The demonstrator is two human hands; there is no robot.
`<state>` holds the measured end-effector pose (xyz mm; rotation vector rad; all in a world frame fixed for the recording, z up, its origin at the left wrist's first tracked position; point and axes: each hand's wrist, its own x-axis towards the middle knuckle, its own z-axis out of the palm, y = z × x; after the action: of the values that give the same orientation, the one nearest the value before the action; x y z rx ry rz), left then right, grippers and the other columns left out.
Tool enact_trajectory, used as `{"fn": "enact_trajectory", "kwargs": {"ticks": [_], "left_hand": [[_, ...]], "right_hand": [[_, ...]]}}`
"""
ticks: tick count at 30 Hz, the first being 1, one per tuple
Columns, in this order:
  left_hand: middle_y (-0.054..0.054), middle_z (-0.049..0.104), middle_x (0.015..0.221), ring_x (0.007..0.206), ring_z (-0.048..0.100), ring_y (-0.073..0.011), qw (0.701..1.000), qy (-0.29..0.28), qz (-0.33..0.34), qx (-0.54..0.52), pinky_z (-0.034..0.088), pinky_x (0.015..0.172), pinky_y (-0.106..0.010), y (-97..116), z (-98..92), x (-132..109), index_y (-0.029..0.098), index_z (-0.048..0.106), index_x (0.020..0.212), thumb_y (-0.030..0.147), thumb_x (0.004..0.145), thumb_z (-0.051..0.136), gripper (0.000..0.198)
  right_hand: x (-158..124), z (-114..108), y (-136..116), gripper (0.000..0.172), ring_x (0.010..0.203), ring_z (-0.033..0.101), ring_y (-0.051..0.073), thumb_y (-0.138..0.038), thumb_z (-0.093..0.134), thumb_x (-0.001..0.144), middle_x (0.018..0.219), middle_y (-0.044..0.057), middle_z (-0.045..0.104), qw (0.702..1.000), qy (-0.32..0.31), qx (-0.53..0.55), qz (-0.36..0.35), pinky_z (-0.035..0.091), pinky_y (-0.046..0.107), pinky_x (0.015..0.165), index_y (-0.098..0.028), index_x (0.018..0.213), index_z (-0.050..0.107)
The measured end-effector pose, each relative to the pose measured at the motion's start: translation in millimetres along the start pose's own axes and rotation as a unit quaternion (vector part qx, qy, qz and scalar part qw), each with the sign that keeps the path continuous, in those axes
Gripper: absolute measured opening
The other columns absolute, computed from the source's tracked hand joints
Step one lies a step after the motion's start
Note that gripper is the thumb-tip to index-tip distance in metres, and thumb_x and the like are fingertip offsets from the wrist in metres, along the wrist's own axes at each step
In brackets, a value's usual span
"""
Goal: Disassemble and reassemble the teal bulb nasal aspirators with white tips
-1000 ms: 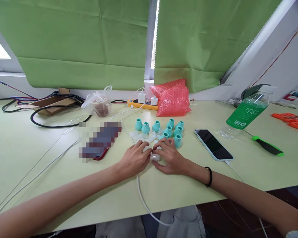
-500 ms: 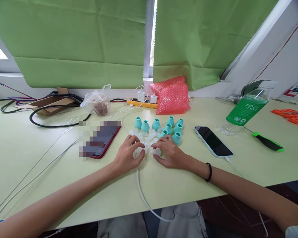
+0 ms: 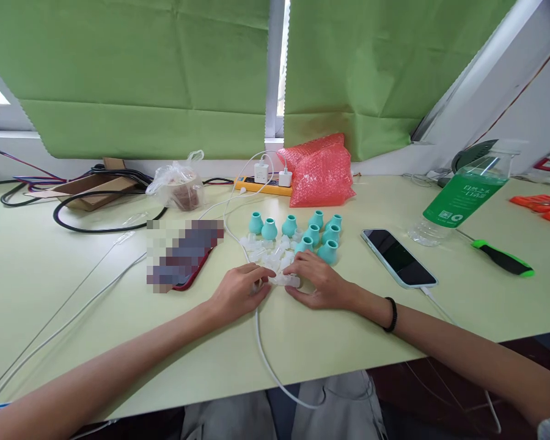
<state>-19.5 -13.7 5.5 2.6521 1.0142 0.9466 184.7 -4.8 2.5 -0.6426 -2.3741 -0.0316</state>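
Thumb and fingertips of my left hand are closed at the left end of small translucent white plastic pieces. My right hand curls its thumb and fingers around a translucent plastic piece on the other side. The pieces meet or nearly meet between my hands; the fingers partly hide the contact. Just beyond my fingertips lies a loose pile of similar translucent pieces. Several teal vase-shaped parts stand upright behind and to the right of the pile, their round openings facing up.
A white cable runs past my left hand. To the left lies a red-edged phone, to the right a charging phone. Farther right are a tilted bottle and a screwdriver. Pink bubble wrap and a power strip are behind.
My hands have come closer together, bringing the translucent pieces at their fingertips toward each other. The left hand has moved slightly down. The view has shifted a little.
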Motion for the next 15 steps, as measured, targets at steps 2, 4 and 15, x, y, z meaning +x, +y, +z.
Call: {"fn": "enact_trajectory", "kwargs": {"ticks": [2,4,15], "left_hand": [[-0.004,0.064,0.076,0.067,0.059,-0.013,0.997,0.066,0.023,-0.015,0.049,0.061,-0.025,1.6,0.7,-0.8,0.016,0.058,0.087,0.014,0.074,0.052,0.015],[-0.004,0.065,0.076,0.07,0.06,-0.0125,0.989,0.133,0.05,-0.028,0.049,0.064,-0.024,5.6,1.0,-1.7,0.016,0.058,0.086,0.013,0.074,0.053,0.014],[-0.001,0.07,0.078,0.073,0.065,-0.0123,0.982,0.076,-0.033,-0.167,0.051,0.069,-0.02,16.5,-1.4,-3.8,0.017,0.053,0.097,0.016,0.07,0.061,0.028]], "right_hand": [[0.4,-0.6,-1.8,0.018,0.074,0.048,0.017,-0.02,0.054,0.072,0.072,0.004,0.056,1.0,0.014,0.01,-0.015,0.041,0.032,0.065,-0.017,0.088,0.05],[1.6,-2.0,-5.4,0.018,0.073,0.049,0.015,-0.02,0.054,0.072,0.073,0.003,0.056,0.999,0.025,0.032,-0.026,0.042,0.03,0.064,-0.017,0.089,0.049],[-3.3,4.2,-11.3,0.03,0.061,0.057,0.01,-0.029,0.058,0.071,0.074,0.0,0.061,0.997,0.016,0.074,0.015,0.045,0.022,0.056,-0.019,0.096,0.045]]}}
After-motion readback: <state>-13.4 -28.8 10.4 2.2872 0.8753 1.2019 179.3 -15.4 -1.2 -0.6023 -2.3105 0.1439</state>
